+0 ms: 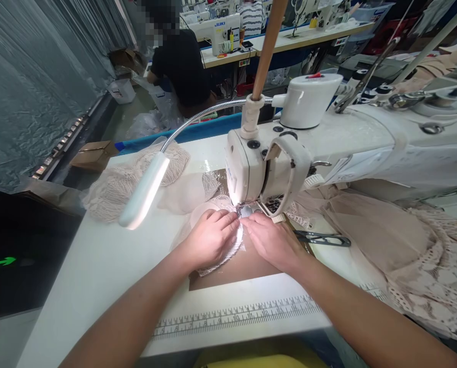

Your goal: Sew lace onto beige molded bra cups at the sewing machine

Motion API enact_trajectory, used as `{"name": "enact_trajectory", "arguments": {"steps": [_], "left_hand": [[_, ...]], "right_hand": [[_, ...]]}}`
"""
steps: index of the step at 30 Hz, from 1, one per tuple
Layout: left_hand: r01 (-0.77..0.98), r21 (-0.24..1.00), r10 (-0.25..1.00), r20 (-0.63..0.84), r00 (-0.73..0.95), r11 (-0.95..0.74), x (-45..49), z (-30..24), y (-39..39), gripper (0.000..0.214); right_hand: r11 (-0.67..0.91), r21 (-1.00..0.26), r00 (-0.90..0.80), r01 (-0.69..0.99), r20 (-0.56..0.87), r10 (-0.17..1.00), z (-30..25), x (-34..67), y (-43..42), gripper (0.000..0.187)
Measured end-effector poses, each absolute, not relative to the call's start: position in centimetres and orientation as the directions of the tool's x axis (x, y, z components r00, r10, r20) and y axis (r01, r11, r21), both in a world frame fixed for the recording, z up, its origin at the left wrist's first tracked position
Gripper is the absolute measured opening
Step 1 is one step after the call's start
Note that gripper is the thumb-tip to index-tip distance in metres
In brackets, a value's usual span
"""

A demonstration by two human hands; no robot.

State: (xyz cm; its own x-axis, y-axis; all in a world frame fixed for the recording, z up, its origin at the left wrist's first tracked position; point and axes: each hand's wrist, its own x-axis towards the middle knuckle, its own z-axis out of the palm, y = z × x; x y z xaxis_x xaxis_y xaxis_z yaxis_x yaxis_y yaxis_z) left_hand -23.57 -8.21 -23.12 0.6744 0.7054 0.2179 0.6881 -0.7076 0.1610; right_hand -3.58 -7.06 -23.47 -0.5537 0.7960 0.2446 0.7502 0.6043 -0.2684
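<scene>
The cloth (198,213) lies on the brown plate (251,266) set in the worktop (98,276), directly in front of the machine (247,166), its far end close to the foot (245,210). Its curved white edge (234,249) forms the reference line: from the foot, the edge bows slightly to the right, then sweeps back toward the person and to the left. The left hand (212,236) covers the body of the cloth, left of the edge; the right hand (271,238) stands right of it, fingertips near the foot. Both sets of fingertips converge there, nearly level, neither clearly nearer. Left grip: fingers together, bent over the cloth. Right grip: fingers bunched, pointing inward. Whether either grip pinches cloth cannot be told.
</scene>
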Motion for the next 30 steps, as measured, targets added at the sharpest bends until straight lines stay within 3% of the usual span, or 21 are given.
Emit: {"name": "enact_trajectory", "arguments": {"steps": [9, 24, 30], "left_hand": [[0.707, 0.149, 0.722, 0.182, 0.667, -0.691, -23.9, -23.2, -7.7, 0.039], [0.777, 0.127, 0.787, 0.14, 0.601, -0.616, -24.3, -22.7, -7.5, 0.049], [0.707, 0.272, 0.755, 0.167, 0.634, -0.653, -25.3, -21.3, -7.8, 0.053]], "right_hand": [[0.637, -0.324, -0.579, 0.7, 0.264, 0.771, -23.4, -3.1, -7.0, 0.033], [0.633, -0.306, -0.589, 0.711, 0.232, 0.774, -23.7, -3.2, -6.9, 0.035], [0.715, -0.299, -0.673, 0.632, 0.247, 0.697, -23.3, -2.6, -7.0, 0.033]]}}
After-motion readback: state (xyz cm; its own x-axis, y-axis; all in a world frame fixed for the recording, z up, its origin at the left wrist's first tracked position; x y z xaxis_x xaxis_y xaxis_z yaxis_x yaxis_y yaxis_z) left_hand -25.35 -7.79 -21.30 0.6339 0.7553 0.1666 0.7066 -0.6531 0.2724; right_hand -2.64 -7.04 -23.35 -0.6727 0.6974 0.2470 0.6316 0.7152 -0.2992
